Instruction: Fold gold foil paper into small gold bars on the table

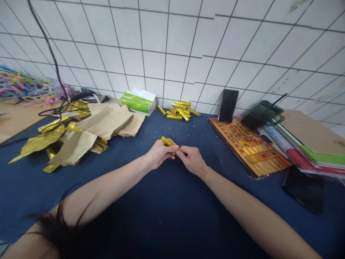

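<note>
A small roll of shiny gold foil paper (167,141) is held above the blue tabletop, its far end sticking out past the fingers. My left hand (161,153) is closed around it. My right hand (192,158) meets the left one, thumb and fingers pinched at the near end of the roll. The fingers cover most of that end. Beyond the hands, a pile of similar gold rolls (180,110) lies near the wall. To the left, sheets of brown paper (105,118) and crumpled gold foil (44,140) are heaped together.
A green tissue box (137,102) stands by the tiled wall. On the right, a phone (228,105) leans upright behind a red-gold printed pack (250,147). Further right are a dark mug (260,113), stacked folders (315,140) and a black device (303,189). Colourful strands (29,84) and a black cable (51,50) are at left.
</note>
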Tool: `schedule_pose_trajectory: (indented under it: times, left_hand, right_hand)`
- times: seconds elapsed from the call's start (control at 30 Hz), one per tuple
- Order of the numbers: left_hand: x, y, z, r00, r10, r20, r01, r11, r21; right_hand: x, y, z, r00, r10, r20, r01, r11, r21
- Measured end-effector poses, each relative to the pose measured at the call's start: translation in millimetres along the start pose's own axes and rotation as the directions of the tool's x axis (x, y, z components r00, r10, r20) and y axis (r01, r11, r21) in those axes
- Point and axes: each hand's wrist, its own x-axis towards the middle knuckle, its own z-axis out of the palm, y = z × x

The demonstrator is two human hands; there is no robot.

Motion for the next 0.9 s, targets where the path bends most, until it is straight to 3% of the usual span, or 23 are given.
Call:
schedule_pose_trajectory:
  times: [0.27,0.53,0.7,0.9]
  left_hand:
    - [7,20,-11.9,0.995,-0.006,-0.097,0.006,1.000,-0.001]
    - [9,27,-22.6,1.000,-0.002,0.011,-0.001,0.956,0.294]
    - [13,22,-25.5,0.992,0.122,-0.016,-0.111,0.945,0.308]
    - [13,19,-25.5,0.999,0.040,-0.009,-0.036,0.965,0.259]
  right_hand:
    - [1,5,-3,0.996,0.077,-0.037,-0.072,0.992,0.107]
    - [1,8,-5,0.978,0.168,-0.123,-0.143,0.972,0.187]
    - [5,12,-5,0.968,0.237,-0.078,-0.203,0.929,0.309]
    - [5,11,-6,0.969,0.192,-0.154,-0.169,0.974,0.150]
